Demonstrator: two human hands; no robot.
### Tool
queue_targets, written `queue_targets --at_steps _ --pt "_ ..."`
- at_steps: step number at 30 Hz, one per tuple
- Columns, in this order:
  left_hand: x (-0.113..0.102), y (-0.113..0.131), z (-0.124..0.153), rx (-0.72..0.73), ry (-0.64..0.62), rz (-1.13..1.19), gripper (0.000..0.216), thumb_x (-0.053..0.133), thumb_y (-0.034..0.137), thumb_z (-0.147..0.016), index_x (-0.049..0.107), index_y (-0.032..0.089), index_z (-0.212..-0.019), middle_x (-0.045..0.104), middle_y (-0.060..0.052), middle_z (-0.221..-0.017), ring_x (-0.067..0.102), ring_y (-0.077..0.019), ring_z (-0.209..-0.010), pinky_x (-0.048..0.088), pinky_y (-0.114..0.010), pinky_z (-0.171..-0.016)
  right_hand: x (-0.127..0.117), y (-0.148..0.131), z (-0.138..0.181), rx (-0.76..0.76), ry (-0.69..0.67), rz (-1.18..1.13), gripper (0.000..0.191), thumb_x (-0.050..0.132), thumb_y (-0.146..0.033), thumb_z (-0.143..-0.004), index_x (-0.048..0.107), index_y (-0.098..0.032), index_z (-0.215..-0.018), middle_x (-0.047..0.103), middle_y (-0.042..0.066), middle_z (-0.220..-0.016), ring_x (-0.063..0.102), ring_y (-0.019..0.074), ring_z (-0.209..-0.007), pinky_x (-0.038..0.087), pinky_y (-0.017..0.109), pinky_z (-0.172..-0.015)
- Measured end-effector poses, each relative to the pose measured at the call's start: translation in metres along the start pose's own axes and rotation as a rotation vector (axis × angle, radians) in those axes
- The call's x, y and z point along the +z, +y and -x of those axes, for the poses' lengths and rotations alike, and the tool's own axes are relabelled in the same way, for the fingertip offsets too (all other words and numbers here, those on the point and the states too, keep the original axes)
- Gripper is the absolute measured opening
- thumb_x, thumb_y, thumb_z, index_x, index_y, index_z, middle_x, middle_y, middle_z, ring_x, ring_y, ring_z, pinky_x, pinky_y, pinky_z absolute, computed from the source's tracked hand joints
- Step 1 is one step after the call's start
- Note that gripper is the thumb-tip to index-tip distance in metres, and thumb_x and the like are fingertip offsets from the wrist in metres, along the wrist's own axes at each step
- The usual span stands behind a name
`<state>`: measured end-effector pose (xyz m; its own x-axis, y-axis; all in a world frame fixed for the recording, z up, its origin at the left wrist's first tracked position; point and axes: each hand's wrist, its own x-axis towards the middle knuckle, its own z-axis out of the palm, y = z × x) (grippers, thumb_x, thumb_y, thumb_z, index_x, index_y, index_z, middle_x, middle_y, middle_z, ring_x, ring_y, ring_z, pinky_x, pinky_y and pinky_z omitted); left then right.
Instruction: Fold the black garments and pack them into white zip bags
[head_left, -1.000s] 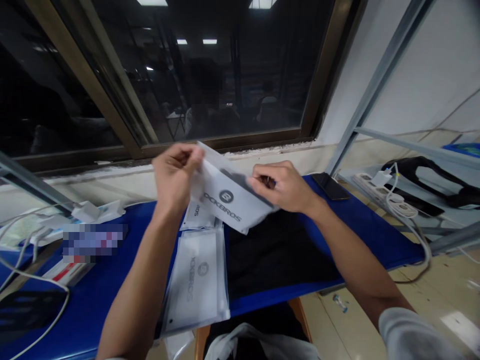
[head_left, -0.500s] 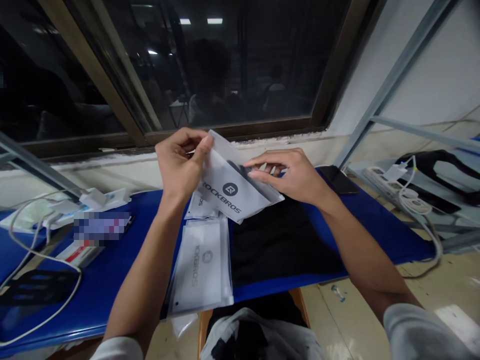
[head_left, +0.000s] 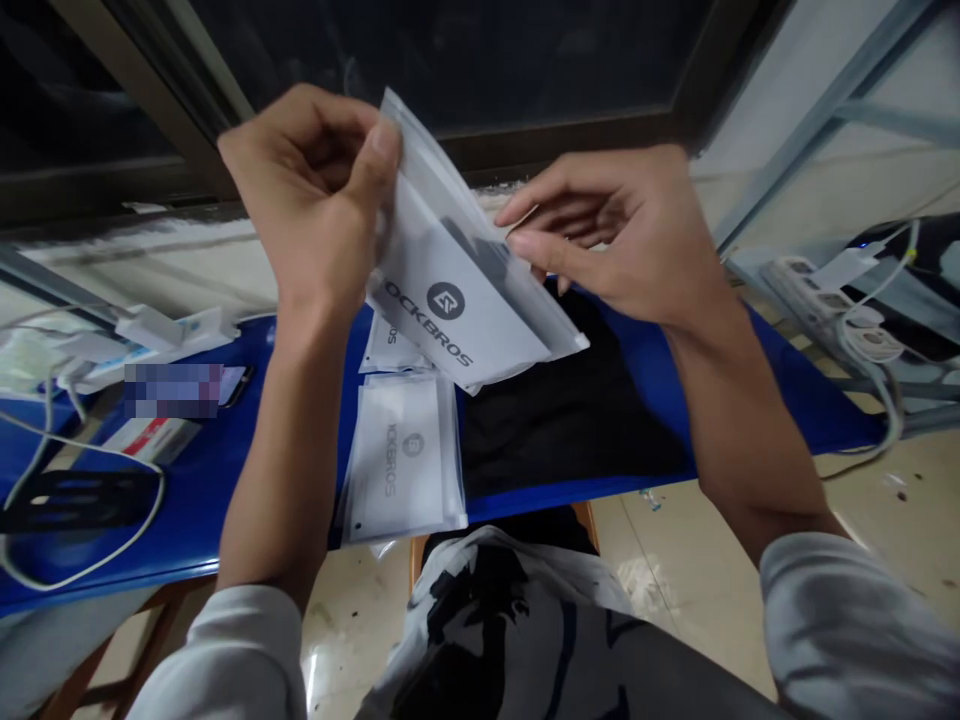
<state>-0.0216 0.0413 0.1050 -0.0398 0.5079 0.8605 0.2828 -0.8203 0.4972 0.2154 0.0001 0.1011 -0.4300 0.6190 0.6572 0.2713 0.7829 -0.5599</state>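
Observation:
My left hand (head_left: 322, 180) pinches the upper left corner of a translucent zip bag (head_left: 442, 260) printed "ROCKBROS" with a round logo. The bag is held up at a slant above the table, and a dark shape shows faintly inside it. At its upper edge, my right hand (head_left: 600, 225) has thumb and index finger close together on the lip; the other fingers are curled loosely. A small slider sits at the bag's lower right corner. Below lie more bags of the same print, a front stack (head_left: 405, 460) and another bag (head_left: 394, 340) behind it, partly covered.
Black cloth (head_left: 570, 420) lies on the blue tabletop (head_left: 300, 440). To the left are a phone (head_left: 238, 385), a red-and-white box (head_left: 154, 438), a black slotted piece (head_left: 75, 500) and a power strip (head_left: 199, 330) with cables. Another power strip (head_left: 806, 280) is at right, beside a metal frame.
Both hands and the bag appear higher and larger in view, with the camera tilted further down. The right fingers have shifted from the bag's dark contents to its upper edge.

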Motion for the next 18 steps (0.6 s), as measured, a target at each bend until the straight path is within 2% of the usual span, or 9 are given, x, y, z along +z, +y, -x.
queue_targets --at_steps 5,9,12,14,18 --pt "-0.003 -0.001 -0.002 -0.023 -0.006 -0.062 0.018 0.083 0.038 -0.082 0.075 0.022 -0.083 0.066 0.005 -0.074 0.059 -0.0081 -0.067 0.044 -0.026 -0.059 0.001 -0.002 0.000 0.005 0.004 0.051 0.008 0.076 -0.029 -0.087 0.076 -0.021 -0.091 0.075 -0.001 -0.087 0.070 0.0129 -0.073 0.058 0.025 -0.066" --pt "0.002 0.003 0.001 -0.017 -0.016 -0.054 0.016 0.084 0.028 -0.081 0.073 0.016 -0.080 0.062 0.004 -0.067 0.056 -0.0067 -0.059 0.041 -0.025 -0.054 0.009 0.003 -0.001 0.010 0.043 0.105 0.005 0.078 -0.026 -0.084 0.075 -0.024 -0.085 0.074 0.000 -0.086 0.068 0.0150 -0.075 0.058 0.028 -0.069" --pt "0.007 0.008 0.004 -0.048 -0.062 -0.052 0.018 0.082 0.030 -0.083 0.073 0.015 -0.081 0.066 0.002 -0.072 0.061 -0.0088 -0.063 0.045 -0.025 -0.058 0.009 0.008 -0.001 0.022 0.059 0.138 0.007 0.080 -0.029 -0.083 0.075 -0.025 -0.085 0.073 0.001 -0.091 0.066 0.0162 -0.078 0.056 0.030 -0.073" --pt "0.009 0.011 0.007 -0.091 -0.084 -0.083 0.020 0.082 0.034 -0.083 0.073 0.016 -0.081 0.069 0.001 -0.076 0.063 -0.0103 -0.065 0.047 -0.025 -0.059 0.007 0.013 -0.002 0.036 0.010 0.117 0.013 0.081 -0.035 -0.081 0.076 -0.024 -0.087 0.072 0.001 -0.091 0.066 0.0180 -0.082 0.055 0.031 -0.073" --pt "0.013 0.017 0.014 -0.080 -0.131 -0.079 0.013 0.081 0.028 -0.083 0.074 0.018 -0.079 0.072 0.001 -0.076 0.062 -0.0093 -0.064 0.047 -0.025 -0.058 0.009 0.018 -0.002 0.054 -0.232 0.025 0.021 0.083 -0.039 -0.078 0.075 -0.021 -0.079 0.068 0.001 -0.080 0.066 0.0195 -0.082 0.052 0.032 -0.073"
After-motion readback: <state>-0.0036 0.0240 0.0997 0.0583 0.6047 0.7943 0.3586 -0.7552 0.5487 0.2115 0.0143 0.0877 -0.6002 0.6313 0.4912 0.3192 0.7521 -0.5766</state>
